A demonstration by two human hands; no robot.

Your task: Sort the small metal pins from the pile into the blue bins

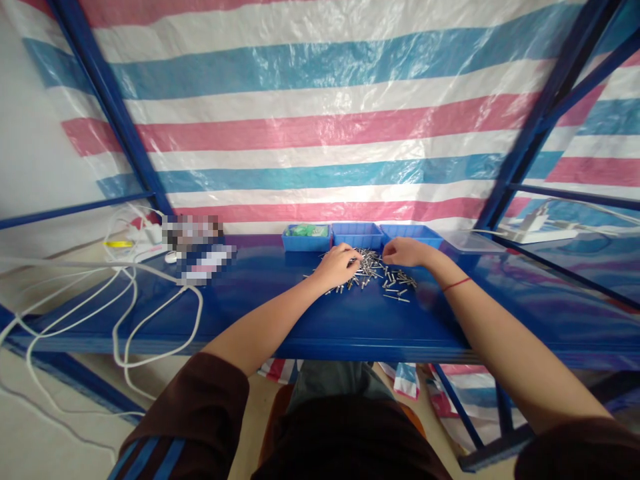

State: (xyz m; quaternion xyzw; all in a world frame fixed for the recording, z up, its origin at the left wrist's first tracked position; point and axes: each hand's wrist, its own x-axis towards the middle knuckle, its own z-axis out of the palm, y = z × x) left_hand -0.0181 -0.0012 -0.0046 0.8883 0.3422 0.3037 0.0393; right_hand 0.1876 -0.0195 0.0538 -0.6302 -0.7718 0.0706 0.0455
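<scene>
A loose pile of small silver pieces with thin pins, which look like blind rivets [370, 263], lies on the blue table [240, 307]. My left hand [341, 268] rests at the pile's left side, its fingers curled inward over the metal. What lies between those fingers is too small to make out. At the right side of the pile, my right hand [404, 253] has its fingertips drawn together; anything in them is hidden. Several rivets are scattered toward me, below the right hand.
Behind the pile stand three blue trays: the left tray [306, 245] holds green-and-white packaging, beside a middle tray [357, 233] and a right tray [420, 235]. White cables [135, 313] loop over the table's left end. A power strip [540, 230] lies far right. Blue posts [530, 140] frame the table.
</scene>
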